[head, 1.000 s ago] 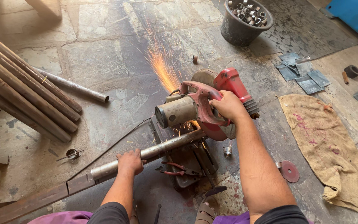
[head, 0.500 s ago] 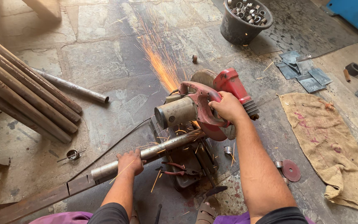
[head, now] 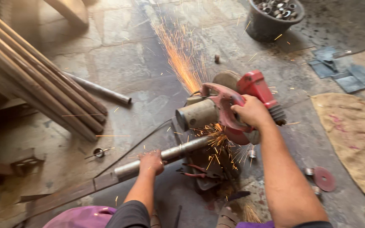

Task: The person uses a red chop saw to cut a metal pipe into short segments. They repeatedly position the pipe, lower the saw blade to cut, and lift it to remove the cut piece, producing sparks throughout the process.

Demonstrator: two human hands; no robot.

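Your right hand is clamped on the handle of the red chop saw, pressing it down; your left hand is wrapped around the steel pipe, which lies across the saw's base and runs out to its left along the stone floor; the cut sits just under the saw's motor, where sparks burst. Your bare left hand is near that spray, so hot grit could burn it; if your grip lets the pipe roll or lift, I judge the disc may bind and kick; the black cable left of the saw lies in the sparks' reach and could scorch. Compared with a second ago, the spark plume behind the saw is wider, and fresh sparks now scatter below the blade; both hands keep their holds.
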